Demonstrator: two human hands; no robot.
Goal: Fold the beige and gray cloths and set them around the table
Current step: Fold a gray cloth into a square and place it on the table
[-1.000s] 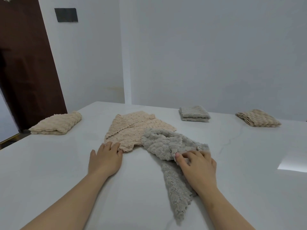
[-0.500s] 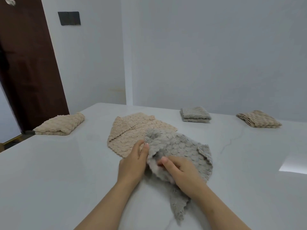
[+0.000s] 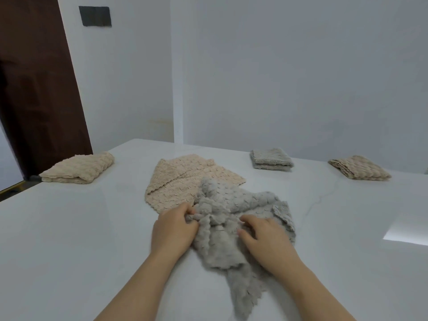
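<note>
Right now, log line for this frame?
step: fold gray cloth, not yet folded | left hand: grips it | right hand: grips it | beige cloth: partly under gray

No text, label, brand, number or sign can be read anywhere. The gray cloth [image 3: 234,202] and the beige cloth [image 3: 183,179] show only their woven texture, with no legible tag or print, and the dark plate [image 3: 95,16] on the wall is plain.
</note>
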